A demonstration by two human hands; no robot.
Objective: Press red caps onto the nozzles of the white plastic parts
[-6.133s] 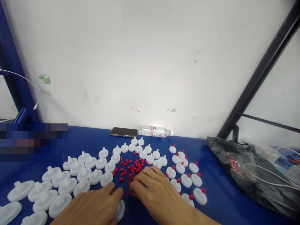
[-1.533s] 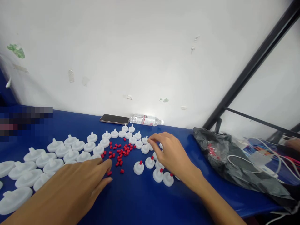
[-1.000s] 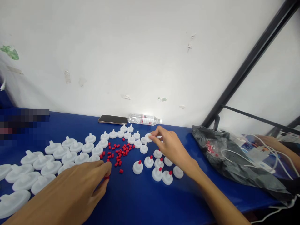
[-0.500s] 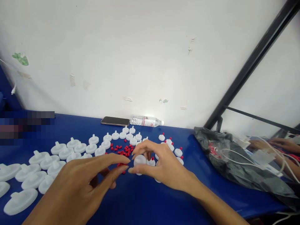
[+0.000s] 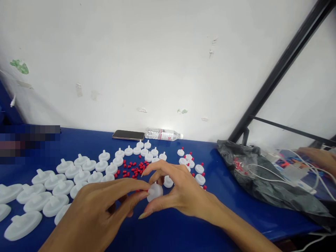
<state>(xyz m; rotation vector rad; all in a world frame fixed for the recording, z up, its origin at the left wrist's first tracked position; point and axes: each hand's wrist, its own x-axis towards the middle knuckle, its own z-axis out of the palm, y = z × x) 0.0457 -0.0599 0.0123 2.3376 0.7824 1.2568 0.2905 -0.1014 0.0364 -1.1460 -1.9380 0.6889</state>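
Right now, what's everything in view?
held disc: 1, white, between hands
uncapped discs: many, white, left and middle
loose caps: many, red, middle
capped discs: several, white with red, right
phone: 1, black, by wall
bottle: 1, clear, beside phone
bag: 1, dark, right
packet: 1, clear and red, on bag
cables: several, white, right and left
clutter: several, mixed colours, far right
table: 1, blue, foreground
wall: 1, white, back
frame bars: several, dark, right
co-worker's hand: 1, blurred, far right
left hand: 1, bare, at held disc
right hand: 1, bare, around held disc

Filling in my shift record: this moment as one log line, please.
right hand: holding round white plastic disc | left hand: fingers at disc's left side, grip unclear | beyond: small red cylindrical plastic caps
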